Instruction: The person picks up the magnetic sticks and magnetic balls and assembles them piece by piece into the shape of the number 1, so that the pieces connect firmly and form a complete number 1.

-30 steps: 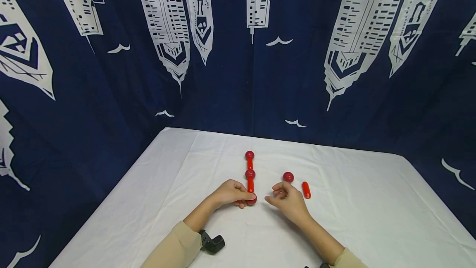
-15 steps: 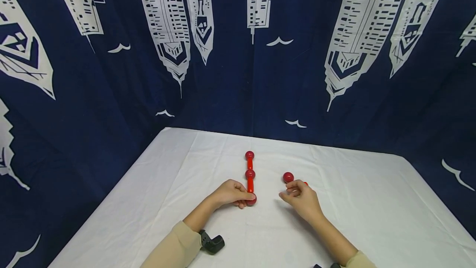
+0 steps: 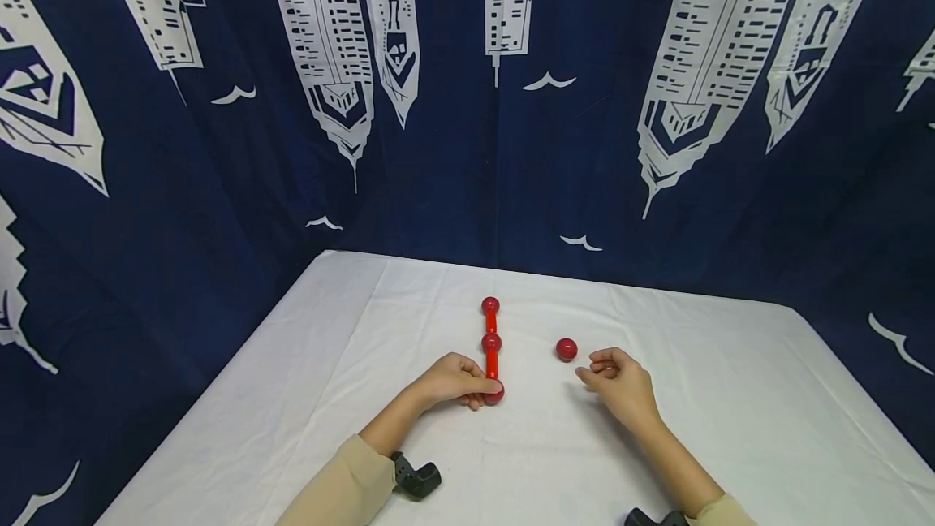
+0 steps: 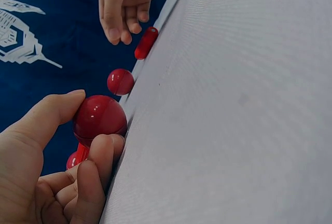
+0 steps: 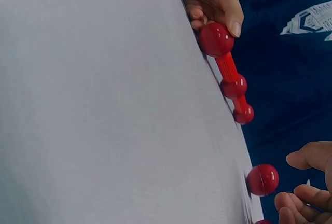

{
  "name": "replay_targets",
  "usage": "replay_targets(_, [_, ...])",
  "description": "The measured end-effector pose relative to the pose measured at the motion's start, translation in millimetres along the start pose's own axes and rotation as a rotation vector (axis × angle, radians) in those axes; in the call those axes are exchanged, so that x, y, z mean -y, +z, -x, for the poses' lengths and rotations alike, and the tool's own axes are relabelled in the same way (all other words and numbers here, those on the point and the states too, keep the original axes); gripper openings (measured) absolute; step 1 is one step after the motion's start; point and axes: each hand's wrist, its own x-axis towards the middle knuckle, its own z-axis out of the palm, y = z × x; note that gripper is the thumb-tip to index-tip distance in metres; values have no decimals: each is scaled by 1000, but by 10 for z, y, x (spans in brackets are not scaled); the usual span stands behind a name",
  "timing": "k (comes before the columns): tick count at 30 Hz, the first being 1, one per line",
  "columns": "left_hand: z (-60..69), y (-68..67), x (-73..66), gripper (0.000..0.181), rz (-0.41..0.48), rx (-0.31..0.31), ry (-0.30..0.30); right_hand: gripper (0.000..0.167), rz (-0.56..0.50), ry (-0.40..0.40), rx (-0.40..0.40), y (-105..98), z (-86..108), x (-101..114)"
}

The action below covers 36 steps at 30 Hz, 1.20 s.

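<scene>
A chain of red balls joined by red rods lies on the white cloth, with a middle ball (image 3: 492, 342) and a far ball (image 3: 491, 305). My left hand (image 3: 451, 381) pinches the chain's nearest ball (image 4: 101, 119) between thumb and fingers. To the right lies a loose red ball (image 3: 566, 349), touching nothing. My right hand (image 3: 626, 390) is just right of this ball, fingers loosely bent and holding nothing. A loose red rod (image 4: 147, 43) shows close to the right hand in the left wrist view; in the head view that hand hides it.
A white cloth (image 3: 730, 396) covers the table. Dark blue fabric with white building prints (image 3: 504, 177) hangs behind it. Black wrist devices sit on both forearms, one by the left sleeve (image 3: 416, 477).
My right hand has moved to the right, past the loose ball, and now covers the loose rod in the head view. The left hand and the chain have stayed put.
</scene>
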Motion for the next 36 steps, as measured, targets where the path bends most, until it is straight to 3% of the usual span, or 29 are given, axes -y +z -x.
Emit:
replay_targets(6, [4,-2,1,25,-1,5,4,31,-11,1,-36,-47,-51,-68])
replay_targets(14, [18,-2,-7,25,2,8,8,30,66,14,-96,-60,-129,-172])
replay_targets(36, [24,-11,-9,25,3,1,4,29,188,37,-16,21,-226,-262])
